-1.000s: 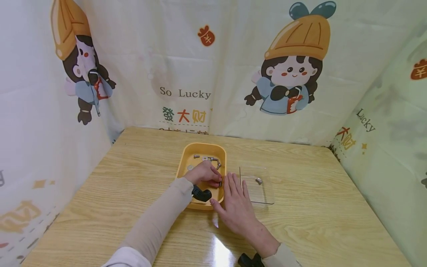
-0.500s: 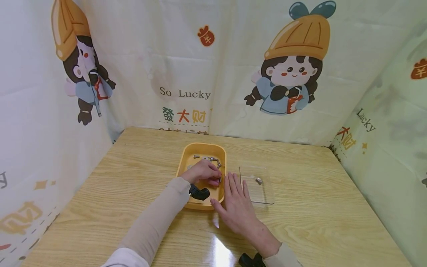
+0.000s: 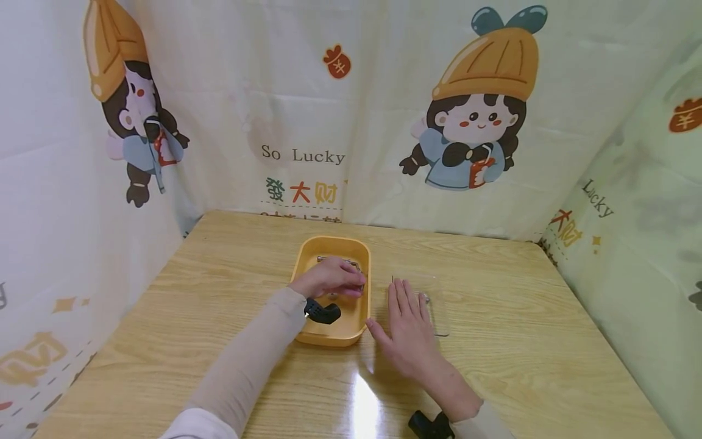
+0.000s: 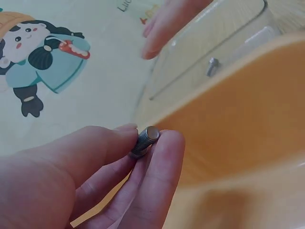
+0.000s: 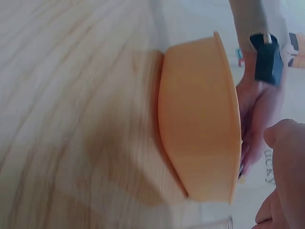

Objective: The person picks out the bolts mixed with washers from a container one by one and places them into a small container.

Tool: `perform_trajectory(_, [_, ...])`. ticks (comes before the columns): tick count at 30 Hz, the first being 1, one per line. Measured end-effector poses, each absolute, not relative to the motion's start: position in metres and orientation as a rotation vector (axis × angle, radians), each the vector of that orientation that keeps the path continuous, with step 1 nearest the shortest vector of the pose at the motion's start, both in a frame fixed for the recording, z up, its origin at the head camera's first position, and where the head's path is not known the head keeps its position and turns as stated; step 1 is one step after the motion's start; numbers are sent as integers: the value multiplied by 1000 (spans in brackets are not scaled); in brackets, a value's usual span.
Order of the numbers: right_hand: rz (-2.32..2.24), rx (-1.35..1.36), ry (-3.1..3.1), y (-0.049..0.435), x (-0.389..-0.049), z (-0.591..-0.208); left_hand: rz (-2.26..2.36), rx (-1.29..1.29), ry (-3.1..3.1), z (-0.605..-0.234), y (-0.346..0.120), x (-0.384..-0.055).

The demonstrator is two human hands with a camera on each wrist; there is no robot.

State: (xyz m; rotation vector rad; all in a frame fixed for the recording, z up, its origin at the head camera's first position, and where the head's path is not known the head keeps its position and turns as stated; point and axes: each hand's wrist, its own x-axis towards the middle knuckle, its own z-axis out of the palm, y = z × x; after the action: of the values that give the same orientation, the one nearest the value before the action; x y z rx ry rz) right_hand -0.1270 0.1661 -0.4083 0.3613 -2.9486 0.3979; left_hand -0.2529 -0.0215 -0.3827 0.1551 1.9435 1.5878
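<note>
My left hand (image 3: pixel 329 279) is over the yellow tray (image 3: pixel 336 340). Between thumb and fingers it pinches a small metal bolt (image 4: pixel 147 137), the flat end of its threaded shank facing the left wrist camera. My right hand (image 3: pixel 411 334) is held to the right of the tray with its fingers straight, holding nothing and overlapping the left part of a clear plastic box (image 3: pixel 443 314). One bolt (image 4: pixel 212 67) lies in that box, mostly hidden by my fingers in the head view. More bolts (image 3: pixel 351 262) lie at the far end of the tray, partly behind my left hand.
Everything stands on a wood-grain table (image 3: pixel 521 341). A printed curtain (image 3: pixel 378 122) closes off the back and both sides. Black wrist cameras (image 3: pixel 323 312) are strapped at both sleeves, the left one hanging over the tray.
My right hand has moved right, from beside the tray's wall to in front of the clear box. My left hand has shifted slightly up and left with the bolt.
</note>
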Motion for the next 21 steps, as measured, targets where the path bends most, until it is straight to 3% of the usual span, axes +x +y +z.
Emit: perform_trajectory(21, [394, 196, -2951, 228, -126, -409, 1643, 264, 1895, -362, 2, -249])
